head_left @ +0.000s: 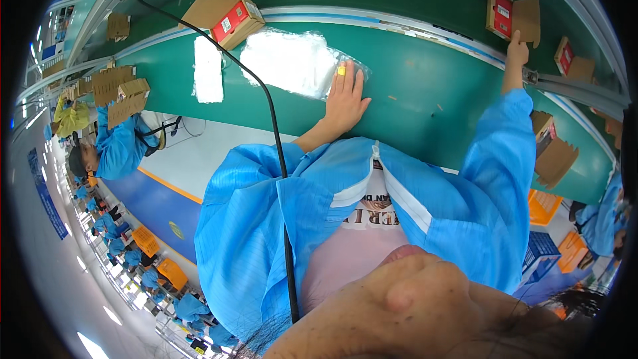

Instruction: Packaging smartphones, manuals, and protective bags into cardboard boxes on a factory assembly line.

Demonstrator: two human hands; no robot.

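My left hand (pixel 347 98) lies flat on the green bench, fingers stretched out. Its fingertips rest on the edge of a pile of shiny clear plastic bags (pixel 287 60), and one finger wears a yellow band. My right hand (pixel 518 52) reaches far out to the right, with its fingers closed on the near edge of an open red and brown cardboard box (pixel 525 18). That box sits beyond the metal rail. Another open red and brown box (pixel 238 23) stands behind the bags at the left, beside a narrow white plastic packet (pixel 208 70).
Further open boxes stand at the right, one past the rail (pixel 566 56) and one on the bench (pixel 555 159). A black cable (pixel 271 103) hangs across the view. Co-worker in blue (pixel 123 143) works at the left near stacked cartons (pixel 123 93). Orange crates (pixel 543 207) stand lower right.
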